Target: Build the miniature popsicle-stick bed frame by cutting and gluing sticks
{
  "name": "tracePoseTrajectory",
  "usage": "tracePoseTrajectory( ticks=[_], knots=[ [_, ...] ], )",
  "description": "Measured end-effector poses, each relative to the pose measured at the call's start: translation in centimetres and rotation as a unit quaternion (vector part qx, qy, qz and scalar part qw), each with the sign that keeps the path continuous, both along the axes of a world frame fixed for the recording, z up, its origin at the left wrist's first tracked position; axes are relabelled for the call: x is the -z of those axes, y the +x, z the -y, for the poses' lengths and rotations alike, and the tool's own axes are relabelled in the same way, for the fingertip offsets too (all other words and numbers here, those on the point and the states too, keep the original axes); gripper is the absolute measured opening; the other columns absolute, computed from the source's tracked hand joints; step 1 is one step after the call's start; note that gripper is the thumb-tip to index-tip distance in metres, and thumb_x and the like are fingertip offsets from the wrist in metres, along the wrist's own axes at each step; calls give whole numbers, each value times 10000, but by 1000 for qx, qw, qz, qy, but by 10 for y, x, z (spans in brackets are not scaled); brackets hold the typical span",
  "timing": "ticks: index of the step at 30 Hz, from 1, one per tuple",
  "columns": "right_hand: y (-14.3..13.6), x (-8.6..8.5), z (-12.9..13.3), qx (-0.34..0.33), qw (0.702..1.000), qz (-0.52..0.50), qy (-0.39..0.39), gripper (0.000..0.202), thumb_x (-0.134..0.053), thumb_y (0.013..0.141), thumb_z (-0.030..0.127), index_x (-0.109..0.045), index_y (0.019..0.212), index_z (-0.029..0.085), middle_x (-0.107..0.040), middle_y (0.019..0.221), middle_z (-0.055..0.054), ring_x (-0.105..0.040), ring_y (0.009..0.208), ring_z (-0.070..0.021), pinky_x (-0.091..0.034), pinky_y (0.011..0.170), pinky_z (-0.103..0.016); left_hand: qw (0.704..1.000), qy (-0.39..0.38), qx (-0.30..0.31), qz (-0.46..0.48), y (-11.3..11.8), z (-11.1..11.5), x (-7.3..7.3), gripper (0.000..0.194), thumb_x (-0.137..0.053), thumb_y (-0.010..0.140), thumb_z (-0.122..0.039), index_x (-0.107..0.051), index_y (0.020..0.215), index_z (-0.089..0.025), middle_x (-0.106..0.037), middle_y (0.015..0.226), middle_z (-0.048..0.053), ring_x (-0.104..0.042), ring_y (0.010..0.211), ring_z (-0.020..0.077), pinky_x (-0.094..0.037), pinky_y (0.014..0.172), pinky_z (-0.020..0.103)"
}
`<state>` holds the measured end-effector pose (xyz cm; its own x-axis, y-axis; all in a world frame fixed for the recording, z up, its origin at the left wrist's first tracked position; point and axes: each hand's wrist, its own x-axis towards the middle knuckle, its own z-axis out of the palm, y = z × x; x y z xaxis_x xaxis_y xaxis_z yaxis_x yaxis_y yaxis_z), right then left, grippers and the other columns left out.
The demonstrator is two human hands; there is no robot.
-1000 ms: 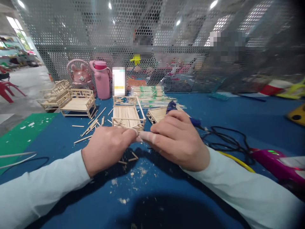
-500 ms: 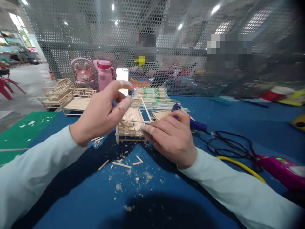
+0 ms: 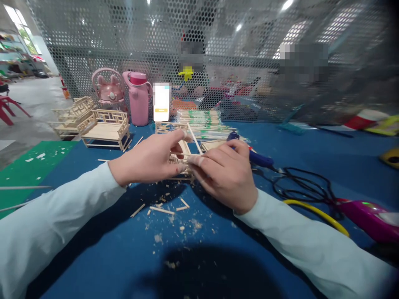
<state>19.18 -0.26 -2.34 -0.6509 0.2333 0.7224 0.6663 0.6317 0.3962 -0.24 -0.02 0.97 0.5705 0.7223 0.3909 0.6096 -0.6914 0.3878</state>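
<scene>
A miniature bench made of thin wooden sticks (image 3: 172, 124) stands on the blue table between my hands, its near side largely covered by them. My right hand (image 3: 226, 172) pinches the bench's right front corner, where two stick rails meet. From the left, my left hand (image 3: 149, 158) reaches over the front rail. Its thumb and forefinger are apart, and the other fingertips are partly hidden beside the rail. Pale wraps cover some fingertips. Behind my right hand lies a blue glue gun (image 3: 260, 159), partly hidden.
Finished miniature benches (image 3: 106, 132) stand at left. Behind are a pink bottle (image 3: 139, 101), a lit phone (image 3: 161, 101) and bundled sticks (image 3: 199, 118), before a perforated metal screen (image 3: 237, 50). Stick offcuts (image 3: 162, 210) litter the front. A black cable (image 3: 296, 187) coils at right.
My left hand has come down and to the right, from above the bench to its front rail. My right hand keeps its pinch at the corner. The view has shifted slightly.
</scene>
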Motion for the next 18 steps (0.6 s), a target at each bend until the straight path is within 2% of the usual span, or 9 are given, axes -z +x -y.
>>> tracePoseTrajectory(
  ticks=[6,8,11,14,16,18],
  knots=[
    [-1,4,-2,2,1000,-16,-1,84,-571,822,233,-637,781,202,-601,624,2,-472,648,-160,-314,735,-356,999,35,-16,15,2,-4,8,407,-609,775,-212,-489,1161,-164,-683,843,30,-648,791,168,-445,668,252],
    [0,4,-1,-20,999,-26,-13,63,-575,805,210,-633,829,210,-600,639,4,-485,650,-162,-321,732,-364,999,33,-17,23,2,-4,9,399,-617,772,-208,-495,1149,-168,-682,820,19,-649,774,159,-443,660,243],
    [3,3,3,-70,993,-80,-45,189,-563,763,159,-589,936,233,-610,727,-3,-526,692,-178,-355,747,-383,999,33,-19,25,2,-4,9,420,-625,761,-185,-492,1157,-158,-679,810,16,-647,761,149,-438,653,233],
    [7,3,6,-53,974,-188,-113,285,-522,741,105,-522,987,249,-587,810,-28,-538,743,-196,-401,735,-385,999,31,-18,20,2,-3,9,439,-618,761,-172,-480,1176,-152,-679,814,21,-647,759,146,-437,655,232],
    [8,5,6,-38,950,-247,-187,293,-502,731,82,-494,974,246,-553,818,-30,-524,723,-185,-426,698,-364,999,32,-21,17,2,-3,9,438,-613,766,-176,-476,1181,-151,-679,811,22,-646,756,145,-437,656,233],
    [8,7,4,-50,921,-280,-267,283,-502,713,75,-474,942,239,-521,802,-15,-509,688,-163,-442,667,-340,999,39,-24,12,2,-3,9,440,-613,768,-184,-474,1184,-155,-679,804,20,-644,752,148,-435,653,234]
  ],
)
